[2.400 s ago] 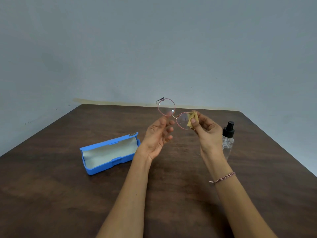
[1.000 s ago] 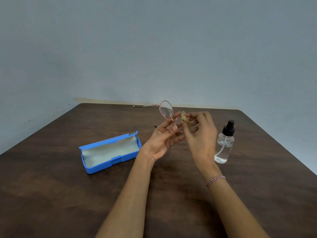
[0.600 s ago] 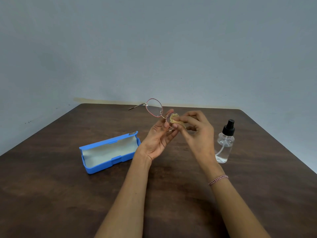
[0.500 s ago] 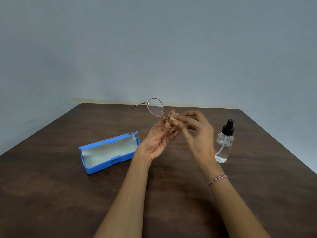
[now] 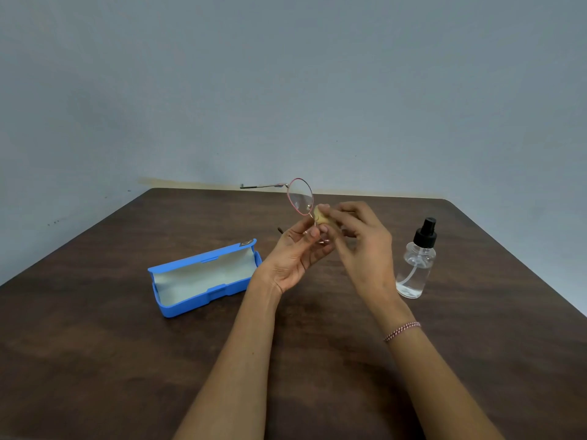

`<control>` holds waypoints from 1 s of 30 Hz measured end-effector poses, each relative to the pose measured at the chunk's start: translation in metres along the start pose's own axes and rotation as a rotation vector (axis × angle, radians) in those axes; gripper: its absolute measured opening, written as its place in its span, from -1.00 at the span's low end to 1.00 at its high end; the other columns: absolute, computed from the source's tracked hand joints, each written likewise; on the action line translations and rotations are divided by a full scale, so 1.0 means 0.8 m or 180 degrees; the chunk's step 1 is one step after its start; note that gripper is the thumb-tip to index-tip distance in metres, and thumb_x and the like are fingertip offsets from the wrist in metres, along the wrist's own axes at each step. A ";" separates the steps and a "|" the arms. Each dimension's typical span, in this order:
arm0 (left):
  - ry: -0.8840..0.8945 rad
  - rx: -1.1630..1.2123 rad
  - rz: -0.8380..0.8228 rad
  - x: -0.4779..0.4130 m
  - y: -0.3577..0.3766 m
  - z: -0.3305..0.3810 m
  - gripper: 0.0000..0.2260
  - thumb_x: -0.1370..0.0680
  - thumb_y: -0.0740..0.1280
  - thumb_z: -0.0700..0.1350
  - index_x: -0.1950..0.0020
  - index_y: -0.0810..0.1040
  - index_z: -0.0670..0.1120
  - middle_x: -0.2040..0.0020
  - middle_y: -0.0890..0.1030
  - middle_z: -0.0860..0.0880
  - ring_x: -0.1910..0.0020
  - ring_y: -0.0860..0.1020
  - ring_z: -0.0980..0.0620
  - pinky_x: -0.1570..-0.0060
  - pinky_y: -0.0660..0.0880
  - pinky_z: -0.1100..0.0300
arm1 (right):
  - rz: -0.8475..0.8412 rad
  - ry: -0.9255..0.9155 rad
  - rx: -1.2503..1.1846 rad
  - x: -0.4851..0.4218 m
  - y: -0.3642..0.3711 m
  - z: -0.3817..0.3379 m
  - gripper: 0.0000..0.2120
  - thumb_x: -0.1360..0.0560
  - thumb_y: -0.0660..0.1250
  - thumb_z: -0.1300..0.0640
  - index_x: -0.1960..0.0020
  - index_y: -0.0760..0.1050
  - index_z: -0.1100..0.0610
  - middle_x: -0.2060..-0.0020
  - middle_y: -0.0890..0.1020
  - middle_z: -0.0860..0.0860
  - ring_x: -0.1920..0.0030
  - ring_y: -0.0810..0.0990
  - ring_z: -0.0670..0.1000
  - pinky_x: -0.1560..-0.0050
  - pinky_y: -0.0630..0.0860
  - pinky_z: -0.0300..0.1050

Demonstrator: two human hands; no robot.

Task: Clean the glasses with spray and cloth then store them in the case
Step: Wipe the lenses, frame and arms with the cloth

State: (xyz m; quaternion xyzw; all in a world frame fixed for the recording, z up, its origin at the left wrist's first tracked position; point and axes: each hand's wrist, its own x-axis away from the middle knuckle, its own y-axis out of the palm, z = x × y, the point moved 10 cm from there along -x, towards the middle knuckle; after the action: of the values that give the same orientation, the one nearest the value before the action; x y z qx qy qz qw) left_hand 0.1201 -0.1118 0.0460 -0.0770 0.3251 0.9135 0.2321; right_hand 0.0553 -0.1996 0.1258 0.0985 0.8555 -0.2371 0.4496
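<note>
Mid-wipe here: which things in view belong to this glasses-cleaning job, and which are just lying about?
In the job: glasses, held by the left hand; yellow cloth, pinched by the right hand; spray bottle; open blue case.

Just there: table; bracelet on the right wrist.

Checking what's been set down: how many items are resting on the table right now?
2: the open blue case at left and the spray bottle standing at right. The glasses and cloth are held up, off the table.
</note>
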 end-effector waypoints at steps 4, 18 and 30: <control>0.0161 0.0061 -0.0034 0.001 0.001 0.010 -0.47 -0.17 0.62 0.00 -0.11 0.64 0.02 0.00 0.65 -0.03 0.05 0.63 0.06 0.15 0.59 0.22 | -0.0296 -0.0299 -0.0123 0.001 0.010 -0.013 -0.73 -0.46 0.39 0.27 -0.13 0.60 0.09 0.03 0.49 -0.08 0.03 0.50 -0.18 0.04 0.48 -0.40; -0.0074 -0.0435 0.0044 -0.005 -0.007 -0.004 -0.52 -0.12 0.64 0.05 -0.01 0.68 0.04 0.06 0.69 0.02 0.06 0.65 0.06 0.21 0.62 0.20 | -0.0034 -0.0092 0.0331 -0.001 -0.003 0.000 -0.71 -0.46 0.34 0.30 -0.16 0.57 0.10 0.01 0.42 -0.05 -0.02 0.48 -0.04 0.03 0.41 -0.45; 0.0260 0.0065 0.0126 0.000 -0.004 0.017 -0.45 -0.05 0.65 0.03 -0.01 0.67 -0.01 0.20 0.68 -0.05 0.27 0.66 0.07 0.36 0.57 0.30 | -0.0535 -0.0316 -0.0010 0.002 0.018 -0.006 -0.81 -0.41 0.44 0.25 -0.02 0.58 0.12 0.12 0.49 -0.07 0.18 0.49 -0.18 0.20 0.53 -0.25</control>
State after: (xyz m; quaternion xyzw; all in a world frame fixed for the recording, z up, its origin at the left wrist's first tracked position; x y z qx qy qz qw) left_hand 0.1220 -0.1011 0.0549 -0.1055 0.3452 0.9106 0.2012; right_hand 0.0564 -0.1846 0.1226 0.0138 0.8378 -0.2773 0.4700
